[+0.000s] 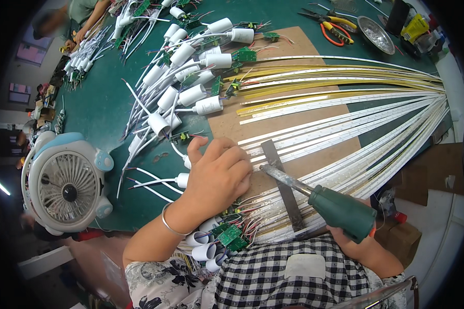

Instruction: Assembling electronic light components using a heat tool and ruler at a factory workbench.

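Our left hand (219,167) curls its fingers together just left of the flat metal bar (288,202); we cannot tell what they pinch. Our right hand's (345,239) fingers, right of the bar, clamp the soldering iron (343,208). Its tip sits near our left fingers, so a slip could burn us. The bar lies across LED strips (353,157); if nudged, it might let them slide out of line.

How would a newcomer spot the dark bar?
On the green table, find the brown board under the fanned strips. Across them, passing under the green-handled soldering iron, lies the bar: flat, dark and wider than any pale strip.
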Motion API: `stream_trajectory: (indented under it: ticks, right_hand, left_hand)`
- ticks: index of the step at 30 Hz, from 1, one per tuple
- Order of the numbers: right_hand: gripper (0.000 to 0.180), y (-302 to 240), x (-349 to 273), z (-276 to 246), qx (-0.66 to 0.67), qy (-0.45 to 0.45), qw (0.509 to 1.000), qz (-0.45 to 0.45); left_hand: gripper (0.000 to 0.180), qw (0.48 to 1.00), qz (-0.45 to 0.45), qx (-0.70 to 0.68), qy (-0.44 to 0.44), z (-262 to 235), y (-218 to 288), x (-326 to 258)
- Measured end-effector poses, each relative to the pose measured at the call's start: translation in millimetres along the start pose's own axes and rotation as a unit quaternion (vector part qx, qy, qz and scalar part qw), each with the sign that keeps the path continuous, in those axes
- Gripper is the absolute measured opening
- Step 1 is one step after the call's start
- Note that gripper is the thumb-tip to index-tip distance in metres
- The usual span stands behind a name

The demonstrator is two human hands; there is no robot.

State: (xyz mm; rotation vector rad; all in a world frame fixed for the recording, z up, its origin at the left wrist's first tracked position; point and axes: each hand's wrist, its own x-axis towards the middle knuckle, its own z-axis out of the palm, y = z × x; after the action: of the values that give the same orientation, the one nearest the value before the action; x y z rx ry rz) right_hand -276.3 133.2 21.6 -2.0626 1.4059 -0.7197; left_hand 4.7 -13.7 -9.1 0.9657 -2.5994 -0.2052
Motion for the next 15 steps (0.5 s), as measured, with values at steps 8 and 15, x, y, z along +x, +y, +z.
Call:
stream_trajectory:
  ticks: [8,15]
  right_hand:
    - [0.051,2,-5,4,0.013,-0.003,1.0,0.002]
    - [0.044,0,-9,12,0.046,0.019,0.997,0.059]
  left_hand:
    - [0.018,1.0,0.0,-0.002,0.005,0,0,-1]
    - [0.019,1.0,-0.002,-0.001,-0.008,-1,-1,-1]
